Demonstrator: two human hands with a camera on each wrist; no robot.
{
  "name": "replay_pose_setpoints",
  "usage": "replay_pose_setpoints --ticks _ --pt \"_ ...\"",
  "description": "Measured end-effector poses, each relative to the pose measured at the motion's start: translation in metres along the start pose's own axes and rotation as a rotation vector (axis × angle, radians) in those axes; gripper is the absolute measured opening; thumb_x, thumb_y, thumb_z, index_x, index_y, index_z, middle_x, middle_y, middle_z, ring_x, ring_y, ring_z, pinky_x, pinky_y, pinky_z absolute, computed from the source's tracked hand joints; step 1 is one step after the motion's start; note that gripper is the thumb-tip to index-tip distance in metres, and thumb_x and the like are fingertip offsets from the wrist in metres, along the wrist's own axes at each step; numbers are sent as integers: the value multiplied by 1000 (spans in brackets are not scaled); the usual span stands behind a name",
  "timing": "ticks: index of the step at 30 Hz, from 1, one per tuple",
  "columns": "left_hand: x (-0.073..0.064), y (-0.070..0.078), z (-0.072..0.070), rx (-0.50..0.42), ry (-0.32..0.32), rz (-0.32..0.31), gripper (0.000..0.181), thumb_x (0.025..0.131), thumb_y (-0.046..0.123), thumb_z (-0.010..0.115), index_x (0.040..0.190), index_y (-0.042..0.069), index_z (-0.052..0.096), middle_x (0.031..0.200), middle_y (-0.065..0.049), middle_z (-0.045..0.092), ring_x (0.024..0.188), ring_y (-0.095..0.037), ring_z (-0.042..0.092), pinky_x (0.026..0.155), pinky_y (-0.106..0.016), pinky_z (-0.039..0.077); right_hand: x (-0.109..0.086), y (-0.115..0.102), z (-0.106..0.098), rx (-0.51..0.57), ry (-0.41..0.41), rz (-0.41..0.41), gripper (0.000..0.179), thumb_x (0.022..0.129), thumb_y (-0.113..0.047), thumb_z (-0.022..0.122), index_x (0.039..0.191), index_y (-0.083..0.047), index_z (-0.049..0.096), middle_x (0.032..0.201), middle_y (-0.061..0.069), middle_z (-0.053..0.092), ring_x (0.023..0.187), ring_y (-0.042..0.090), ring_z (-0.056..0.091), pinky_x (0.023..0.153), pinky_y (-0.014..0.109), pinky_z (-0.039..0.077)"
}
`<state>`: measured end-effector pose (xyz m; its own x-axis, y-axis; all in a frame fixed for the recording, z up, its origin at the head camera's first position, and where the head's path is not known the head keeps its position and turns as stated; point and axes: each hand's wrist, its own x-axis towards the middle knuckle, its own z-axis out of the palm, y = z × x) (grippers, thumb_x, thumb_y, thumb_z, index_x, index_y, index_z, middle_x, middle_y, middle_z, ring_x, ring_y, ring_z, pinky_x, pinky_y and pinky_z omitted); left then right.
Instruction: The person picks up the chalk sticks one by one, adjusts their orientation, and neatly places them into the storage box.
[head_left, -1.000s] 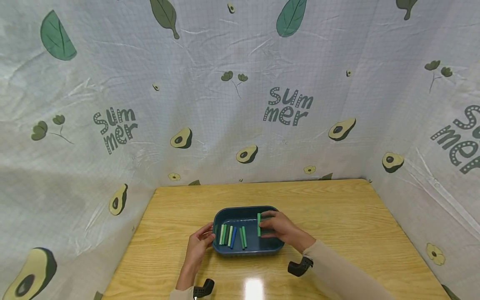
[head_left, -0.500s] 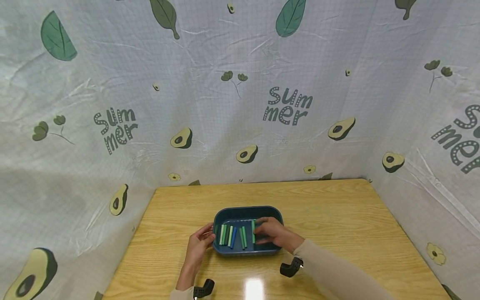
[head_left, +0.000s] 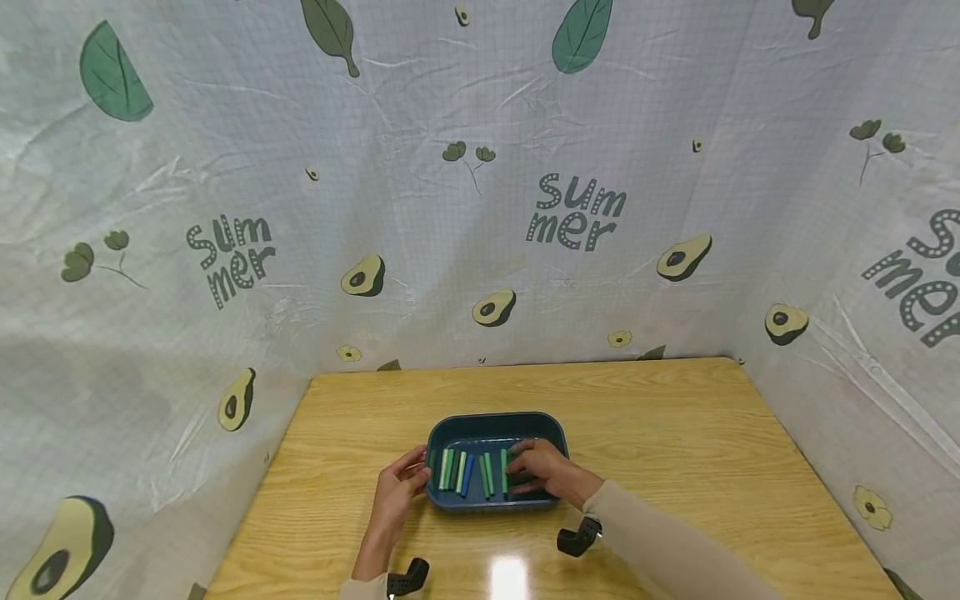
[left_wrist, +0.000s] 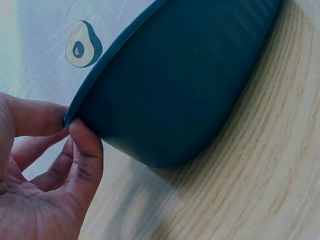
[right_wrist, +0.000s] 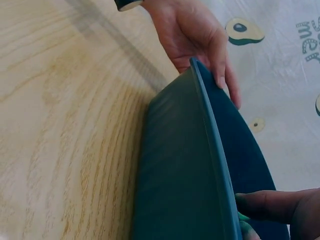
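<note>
A dark blue tray point(head_left: 525, 502) with rounded corners sits on the table. My left hand point(head_left: 395, 497) pinches its left rim between thumb and fingers, clear in the left wrist view, where the hand point(left_wrist: 47, 165) grips the edge. My right hand point(head_left: 546, 471) reaches into the tray's right part. Its fingers are at a green stick point(head_left: 504, 472) that looks like chalk. In the right wrist view a bit of green shows between the thumb point(right_wrist: 267, 204) and a fingertip. Left of it lie two green sticks point(head_left: 486, 475), a blue stick point(head_left: 467, 476) and several light and dark green sticks point(head_left: 447, 469).
The wooden table point(head_left: 637, 433) extends around the tray. A printed white sheet point(head_left: 465, 250) forms walls behind it and at both sides. Each wrist wears a black camera mount, the right one point(head_left: 579, 537) and the left one point(head_left: 408, 577).
My right hand has moved left and toward me with the green stick, bringing it beside the pair of green sticks and lower. The left hand and the tray have stayed put.
</note>
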<state>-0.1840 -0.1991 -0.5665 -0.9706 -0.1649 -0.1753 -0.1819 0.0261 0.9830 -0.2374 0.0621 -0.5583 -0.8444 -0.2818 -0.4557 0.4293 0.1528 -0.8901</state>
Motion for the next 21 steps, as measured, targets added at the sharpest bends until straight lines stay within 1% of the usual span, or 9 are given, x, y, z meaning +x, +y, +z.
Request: replay_pose_setpoints --ticks 6,11,16,21 --pt "-1 0 0 3 -3 4 44 94 -4 56 138 0 54 129 -24 56 100 -13 59 75 -22 54 -1 -1 1 -8 -4 -12 48 85 1 65 130 7 50 97 16 65 84 23 67 72 43 59" --pt "0 0 -1 3 1 5 44 94 -4 56 137 0 55 128 -23 56 98 -12 59 74 -22 54 -3 -3 0 16 -34 -66 46 86 0 64 130 7 51 102 18 66 85 23 67 76 43 59" --pt "1 -2 -1 -1 5 16 43 93 -3 58 137 0 56 127 -24 56 98 -13 60 74 -23 55 -5 -6 -3 58 -67 -111 42 88 -3 64 128 6 52 102 16 66 84 20 67 79 44 59" --pt "0 -4 -2 20 22 7 42 96 6 58 138 2 55 122 -19 58 94 -13 60 72 -26 54 -11 -11 -10 97 -81 -155 41 89 -4 63 127 8 52 103 17 65 86 19 65 83 46 57"
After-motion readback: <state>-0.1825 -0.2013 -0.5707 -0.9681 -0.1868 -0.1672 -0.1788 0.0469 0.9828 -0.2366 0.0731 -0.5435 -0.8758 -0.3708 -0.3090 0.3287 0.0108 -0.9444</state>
